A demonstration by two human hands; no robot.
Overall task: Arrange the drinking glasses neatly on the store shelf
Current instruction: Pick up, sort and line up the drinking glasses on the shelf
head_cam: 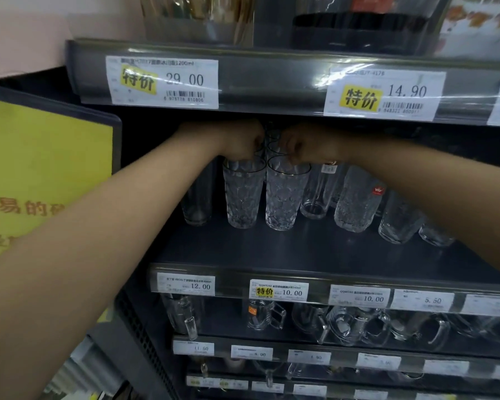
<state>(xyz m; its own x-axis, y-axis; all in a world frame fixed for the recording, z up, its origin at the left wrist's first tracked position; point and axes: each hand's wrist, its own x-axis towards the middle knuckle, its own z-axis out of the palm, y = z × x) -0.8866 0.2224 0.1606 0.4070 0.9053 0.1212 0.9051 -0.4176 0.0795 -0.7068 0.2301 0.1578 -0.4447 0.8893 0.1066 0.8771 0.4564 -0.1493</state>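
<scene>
Head view: both hands reach deep under the upper shelf edge. The left hand [240,142] curls its fingers [256,151] over the rim of the left glass [243,197]. The right hand [306,145] pinches the rim of the right glass [282,197]. These two patterned glasses stand upright, just beside each other, far back on the dark shelf [272,249]. More glasses [355,203] stand to the right. Mugs [347,324] fill the shelf below, behind price tags [279,291].
</scene>
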